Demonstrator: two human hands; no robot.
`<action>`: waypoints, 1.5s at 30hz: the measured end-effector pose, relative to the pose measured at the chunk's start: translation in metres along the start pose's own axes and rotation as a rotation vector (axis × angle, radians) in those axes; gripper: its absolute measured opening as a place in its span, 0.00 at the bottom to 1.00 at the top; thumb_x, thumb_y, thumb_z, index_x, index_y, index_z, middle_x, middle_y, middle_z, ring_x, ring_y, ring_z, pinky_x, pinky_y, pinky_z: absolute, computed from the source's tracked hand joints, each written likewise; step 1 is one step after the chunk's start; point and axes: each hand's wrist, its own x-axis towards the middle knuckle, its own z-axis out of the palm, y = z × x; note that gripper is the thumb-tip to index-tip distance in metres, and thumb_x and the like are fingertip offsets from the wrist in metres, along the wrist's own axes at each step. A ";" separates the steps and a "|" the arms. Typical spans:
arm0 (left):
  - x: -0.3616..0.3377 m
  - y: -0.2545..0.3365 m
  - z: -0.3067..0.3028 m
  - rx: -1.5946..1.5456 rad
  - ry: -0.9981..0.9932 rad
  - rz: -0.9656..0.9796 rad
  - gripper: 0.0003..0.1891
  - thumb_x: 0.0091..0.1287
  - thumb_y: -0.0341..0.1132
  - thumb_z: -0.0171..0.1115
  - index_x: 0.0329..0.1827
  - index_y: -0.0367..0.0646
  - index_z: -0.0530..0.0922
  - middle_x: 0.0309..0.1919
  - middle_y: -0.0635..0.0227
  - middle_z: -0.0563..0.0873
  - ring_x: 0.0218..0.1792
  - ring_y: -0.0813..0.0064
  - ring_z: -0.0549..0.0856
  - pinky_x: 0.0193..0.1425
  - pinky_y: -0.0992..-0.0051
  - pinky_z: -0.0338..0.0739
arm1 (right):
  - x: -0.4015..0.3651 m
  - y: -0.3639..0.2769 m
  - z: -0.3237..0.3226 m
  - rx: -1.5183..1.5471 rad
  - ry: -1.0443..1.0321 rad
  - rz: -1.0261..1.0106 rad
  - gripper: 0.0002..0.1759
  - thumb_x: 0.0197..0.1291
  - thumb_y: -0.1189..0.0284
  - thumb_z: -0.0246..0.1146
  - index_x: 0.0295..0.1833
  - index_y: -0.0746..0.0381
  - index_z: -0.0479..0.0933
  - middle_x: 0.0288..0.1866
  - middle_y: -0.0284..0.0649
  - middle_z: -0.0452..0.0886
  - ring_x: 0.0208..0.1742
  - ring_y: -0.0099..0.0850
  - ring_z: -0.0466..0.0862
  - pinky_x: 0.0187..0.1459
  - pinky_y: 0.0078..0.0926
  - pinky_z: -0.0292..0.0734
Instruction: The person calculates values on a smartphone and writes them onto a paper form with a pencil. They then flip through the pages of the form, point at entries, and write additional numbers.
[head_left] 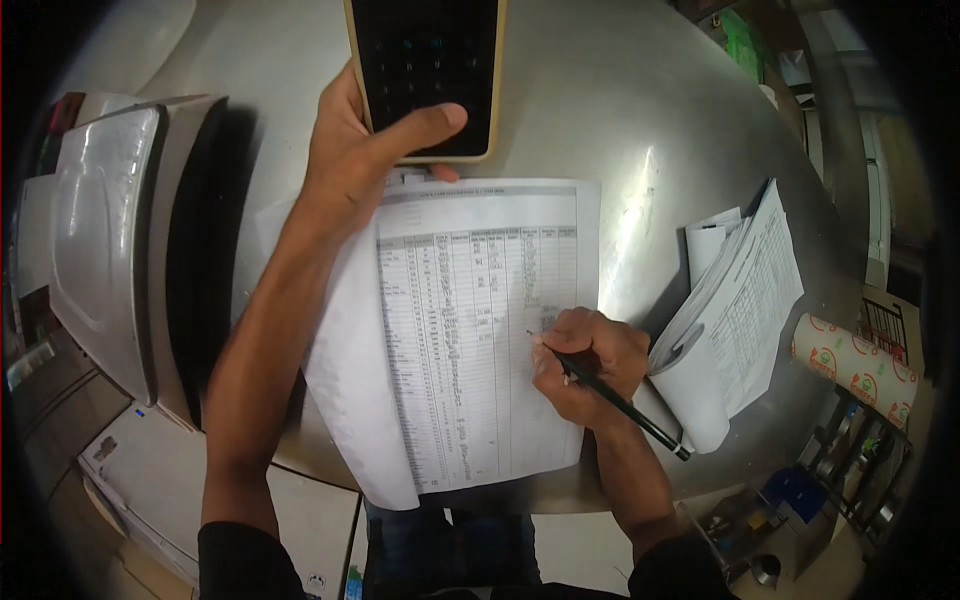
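Observation:
My left hand (365,150) holds a phone (425,75) in a light-coloured case above the top of the papers, its thumb over the dark screen, which shows a faint keypad. My right hand (592,365) grips a dark pencil (625,408), its tip over the right part of a printed table. That table fills a sheet (475,330) with handwritten entries in several columns. The sheet's left side is covered by pages folded or curled over. A clip partly shows at the top edge, below the phone.
A second stack of printed papers (745,300), partly curled, lies to the right on the metal table (570,100). A scale-like device with a metal plate (105,240) stands at the left. Near the right edge is a patterned roll (855,368).

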 end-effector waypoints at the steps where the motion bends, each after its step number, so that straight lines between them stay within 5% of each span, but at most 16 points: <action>1: -0.001 0.001 0.001 0.014 0.018 -0.019 0.25 0.57 0.32 0.78 0.54 0.32 0.77 0.41 0.54 0.89 0.35 0.67 0.92 0.27 0.72 0.91 | 0.000 0.000 0.000 0.014 -0.002 0.008 0.11 0.44 0.86 0.69 0.31 0.65 0.73 0.17 0.36 0.73 0.15 0.20 0.72 0.19 0.19 0.69; 8: -0.001 0.007 0.004 0.050 0.028 -0.083 0.27 0.59 0.39 0.80 0.54 0.31 0.77 0.37 0.54 0.89 0.31 0.68 0.92 0.24 0.76 0.89 | -0.002 0.003 -0.004 0.068 -0.061 0.010 0.11 0.48 0.87 0.69 0.31 0.65 0.73 0.24 0.40 0.80 0.21 0.21 0.78 0.23 0.18 0.73; 11: -0.002 0.003 0.002 0.020 0.025 -0.021 0.23 0.60 0.33 0.75 0.54 0.33 0.77 0.37 0.53 0.89 0.34 0.68 0.92 0.25 0.74 0.90 | -0.006 0.006 -0.005 0.096 -0.067 0.057 0.10 0.50 0.88 0.68 0.31 0.66 0.73 0.25 0.40 0.81 0.23 0.21 0.79 0.24 0.18 0.74; 18: -0.003 -0.005 -0.009 -0.114 -0.068 0.000 0.27 0.67 0.38 0.48 0.65 0.29 0.67 0.51 0.41 0.86 0.37 0.54 0.93 0.42 0.62 0.93 | -0.005 0.009 -0.003 0.141 -0.006 0.060 0.11 0.48 0.88 0.68 0.31 0.66 0.73 0.22 0.38 0.78 0.20 0.20 0.76 0.23 0.18 0.71; 21: -0.003 -0.009 -0.008 -0.159 -0.011 -0.005 0.26 0.65 0.36 0.50 0.64 0.28 0.68 0.51 0.42 0.86 0.37 0.54 0.93 0.41 0.62 0.93 | -0.005 0.009 -0.007 0.154 -0.056 0.062 0.10 0.52 0.90 0.65 0.32 0.66 0.73 0.23 0.38 0.79 0.22 0.19 0.76 0.25 0.17 0.73; 24: -0.001 -0.003 -0.003 -0.176 -0.011 -0.009 0.22 0.67 0.34 0.54 0.61 0.32 0.72 0.44 0.51 0.86 0.38 0.61 0.93 0.28 0.67 0.93 | -0.004 0.008 -0.008 0.145 -0.052 0.058 0.10 0.52 0.90 0.65 0.32 0.66 0.72 0.23 0.37 0.78 0.21 0.18 0.74 0.24 0.17 0.72; 30: -0.002 -0.001 0.001 0.054 0.019 -0.001 0.22 0.69 0.41 0.67 0.58 0.34 0.76 0.42 0.53 0.89 0.34 0.64 0.93 0.25 0.70 0.91 | -0.004 0.009 -0.006 0.157 -0.025 0.080 0.10 0.51 0.89 0.67 0.32 0.66 0.73 0.23 0.37 0.78 0.21 0.18 0.74 0.24 0.17 0.70; 33: 0.000 -0.004 -0.003 -0.202 0.005 -0.030 0.22 0.70 0.41 0.66 0.58 0.34 0.76 0.42 0.53 0.89 0.34 0.64 0.93 0.24 0.71 0.91 | -0.005 0.008 -0.007 0.159 -0.006 0.123 0.11 0.47 0.87 0.70 0.30 0.65 0.73 0.24 0.38 0.79 0.22 0.19 0.78 0.24 0.16 0.72; 39: 0.000 0.001 0.000 -0.197 -0.011 -0.029 0.22 0.61 0.26 0.58 0.60 0.33 0.72 0.42 0.53 0.88 0.33 0.63 0.92 0.27 0.69 0.92 | -0.007 0.009 -0.006 0.186 0.002 0.124 0.12 0.47 0.87 0.69 0.30 0.65 0.73 0.23 0.37 0.78 0.21 0.18 0.76 0.23 0.17 0.70; 40: 0.000 0.002 -0.001 -0.135 -0.013 -0.054 0.26 0.54 0.23 0.53 0.60 0.32 0.71 0.42 0.51 0.87 0.33 0.62 0.92 0.29 0.67 0.93 | -0.007 0.010 -0.005 0.194 0.005 0.126 0.12 0.47 0.88 0.69 0.30 0.65 0.73 0.23 0.37 0.78 0.21 0.18 0.76 0.23 0.17 0.70; 45: 0.000 0.004 0.001 -0.162 -0.007 -0.060 0.27 0.52 0.22 0.53 0.60 0.31 0.70 0.43 0.51 0.87 0.33 0.61 0.92 0.30 0.65 0.93 | -0.008 0.011 -0.005 0.194 0.016 0.110 0.12 0.46 0.88 0.69 0.31 0.65 0.73 0.22 0.36 0.78 0.20 0.18 0.75 0.23 0.17 0.69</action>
